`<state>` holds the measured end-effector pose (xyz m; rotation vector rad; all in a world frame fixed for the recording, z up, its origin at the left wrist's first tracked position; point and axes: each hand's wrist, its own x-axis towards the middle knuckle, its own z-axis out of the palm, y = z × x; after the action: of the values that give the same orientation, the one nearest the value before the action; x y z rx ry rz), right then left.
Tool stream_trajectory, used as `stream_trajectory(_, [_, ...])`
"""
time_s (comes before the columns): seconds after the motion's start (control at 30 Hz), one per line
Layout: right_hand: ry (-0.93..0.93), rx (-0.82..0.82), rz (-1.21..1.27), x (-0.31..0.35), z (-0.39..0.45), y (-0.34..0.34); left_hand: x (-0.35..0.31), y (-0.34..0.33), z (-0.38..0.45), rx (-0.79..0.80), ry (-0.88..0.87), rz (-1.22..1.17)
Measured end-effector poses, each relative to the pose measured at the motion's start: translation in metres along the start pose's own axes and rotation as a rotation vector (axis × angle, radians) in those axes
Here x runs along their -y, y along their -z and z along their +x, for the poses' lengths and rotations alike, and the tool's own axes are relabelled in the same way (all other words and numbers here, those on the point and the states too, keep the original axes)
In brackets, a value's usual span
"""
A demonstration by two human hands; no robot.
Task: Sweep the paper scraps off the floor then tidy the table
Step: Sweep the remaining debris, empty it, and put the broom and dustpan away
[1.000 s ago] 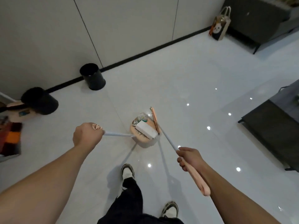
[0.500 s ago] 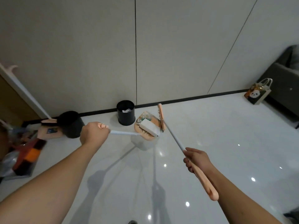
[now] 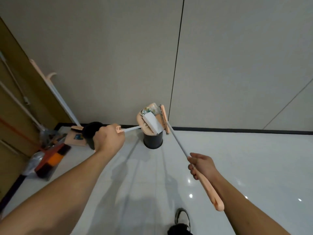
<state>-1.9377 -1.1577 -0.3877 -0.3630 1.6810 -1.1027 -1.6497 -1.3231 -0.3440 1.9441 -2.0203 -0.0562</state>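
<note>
The left hand (image 3: 108, 139) grips the dustpan (image 3: 149, 120) handle; the right hand (image 3: 202, 165) holds the broom (image 3: 176, 141) shaft. Paper scraps (image 3: 151, 122) ride in the pan, above the black bin (image 3: 153, 140) at 12 o'clock. They look light and loose; tipping slowly should keep them from fluttering out.

Peach dustpan (image 3: 144, 123), white paper (image 3: 152, 122), black bin (image 3: 153, 141), glossy white floor (image 3: 237, 158).
</note>
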Motion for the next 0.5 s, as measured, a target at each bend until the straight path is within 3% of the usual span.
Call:
stream_trajectory(0.27, [-0.042,0.058,-0.135,0.064,0.097,0.053,-0.081,-0.028,0.036,-0.012,-0.143,0.192])
stream_trajectory(0.5, [-0.100,0.067,-0.179,0.082,0.143,0.068,-0.098,-0.045,0.059,0.053,-0.251,0.253])
